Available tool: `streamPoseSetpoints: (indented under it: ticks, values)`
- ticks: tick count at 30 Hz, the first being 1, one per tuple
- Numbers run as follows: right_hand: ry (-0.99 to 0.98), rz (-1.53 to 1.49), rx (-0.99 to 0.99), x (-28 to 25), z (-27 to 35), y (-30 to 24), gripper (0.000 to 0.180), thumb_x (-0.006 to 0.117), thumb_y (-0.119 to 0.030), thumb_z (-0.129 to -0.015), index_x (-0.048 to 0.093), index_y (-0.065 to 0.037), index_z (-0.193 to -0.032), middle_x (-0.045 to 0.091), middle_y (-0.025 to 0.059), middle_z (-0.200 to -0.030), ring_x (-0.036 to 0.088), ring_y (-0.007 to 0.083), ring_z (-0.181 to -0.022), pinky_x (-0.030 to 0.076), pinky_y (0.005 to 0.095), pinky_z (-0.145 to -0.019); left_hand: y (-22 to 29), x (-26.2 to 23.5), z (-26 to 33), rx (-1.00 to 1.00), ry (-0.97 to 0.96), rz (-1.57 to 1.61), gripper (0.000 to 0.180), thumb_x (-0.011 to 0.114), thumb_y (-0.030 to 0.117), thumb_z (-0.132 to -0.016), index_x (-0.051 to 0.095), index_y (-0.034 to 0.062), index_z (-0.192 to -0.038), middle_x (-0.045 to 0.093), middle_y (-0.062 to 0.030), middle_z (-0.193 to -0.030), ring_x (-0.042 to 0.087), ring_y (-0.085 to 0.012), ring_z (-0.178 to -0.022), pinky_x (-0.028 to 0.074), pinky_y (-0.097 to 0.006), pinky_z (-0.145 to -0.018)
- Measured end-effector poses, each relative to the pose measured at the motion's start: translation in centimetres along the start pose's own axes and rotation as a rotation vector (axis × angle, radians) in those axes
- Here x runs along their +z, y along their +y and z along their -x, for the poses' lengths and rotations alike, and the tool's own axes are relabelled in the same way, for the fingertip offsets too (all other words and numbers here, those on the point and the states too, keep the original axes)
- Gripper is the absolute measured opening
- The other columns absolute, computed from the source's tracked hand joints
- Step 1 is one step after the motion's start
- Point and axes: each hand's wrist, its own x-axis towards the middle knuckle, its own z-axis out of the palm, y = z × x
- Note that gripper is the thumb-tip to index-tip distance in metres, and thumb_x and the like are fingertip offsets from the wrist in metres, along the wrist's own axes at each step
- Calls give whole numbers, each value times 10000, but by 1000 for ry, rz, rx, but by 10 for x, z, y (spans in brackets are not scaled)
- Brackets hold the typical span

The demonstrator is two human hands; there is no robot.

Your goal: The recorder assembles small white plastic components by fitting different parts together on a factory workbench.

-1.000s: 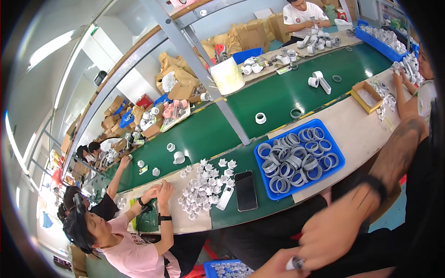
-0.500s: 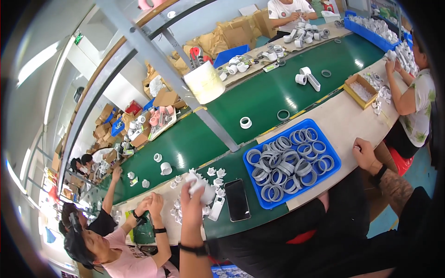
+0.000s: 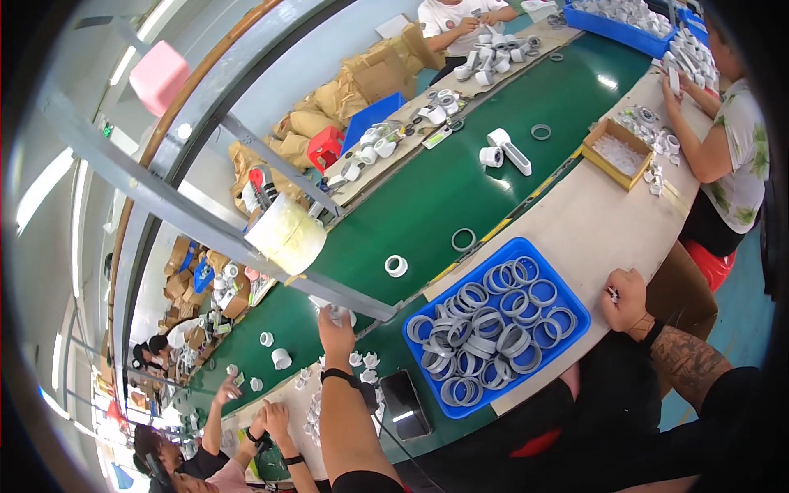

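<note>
My left hand (image 3: 334,337) reaches to the near edge of the green belt, beside the metal post. Its fingers are closed on a white plastic part (image 3: 339,314), mostly hidden by the hand and the post. At the right, my right hand (image 3: 626,301) is closed over the board by my lap. Something small and pale shows between its fingers, too small to name. Between my hands sits a blue tray (image 3: 585,317) holding many grey rings (image 3: 485,322). A dark phone (image 3: 404,404) lies left of the tray, with small white crown-shaped parts (image 3: 369,361) beyond it.
A slanted grey metal post (image 3: 222,238) with a round yellowish container (image 3: 286,234) crosses the left side. The green belt (image 3: 436,205) carries white parts and rings. Co-workers sit left, right and across. A yellow-edged box (image 3: 618,156) of small clear pieces stands at right.
My left hand has moved forward from the small white parts to the belt's edge, still holding a white part. My right hand stays closed at the right. The whole view has shifted.
</note>
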Motion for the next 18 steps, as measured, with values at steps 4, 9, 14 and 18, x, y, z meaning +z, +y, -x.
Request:
streamPoseSetpoints:
  ticks: [4, 9, 14, 18]
  values:
    - [-8, 0, 2, -3, -3, 3, 130, 688, -131, -798, 567, -89, -816, 589, 137, -765, 563, 407, -710, 419, 503, -719, -4, 11, 25, 49, 25, -270, 833, 837, 258, -991, 448, -24, -1672, 561, -296, -1628, 592, -452, -1447, 519, -515, -1200]
    - [36, 45, 28, -4, 9, 6, 106, 674, -92, -806, 568, -87, -819, 591, 144, -762, 565, 414, -708, 419, 500, -715, 56, -29, 102, -176, 164, 59, 630, 832, 193, -999, 581, -12, -1540, 622, -230, -1489, 677, -362, -1244, 581, -465, -1049]
    - [46, 77, 40, -8, 11, -21, 87, 677, -82, -831, 591, -87, -840, 609, 150, -769, 577, 426, -733, 442, 506, -739, 68, -68, 244, -59, 249, 110, 255, 800, 93, -988, 701, -21, -1194, 698, -159, -1207, 678, -308, -1126, 575, -437, -910]
    - [-8, -7, 70, 5, 18, -46, 86, 687, -90, -872, 606, -76, -898, 622, 164, -830, 592, 422, -798, 461, 505, -772, 69, -78, 321, 158, 315, 6, 220, 794, 58, -931, 689, 3, -1115, 684, -168, -1097, 640, -400, -1060, 505, -512, -977]
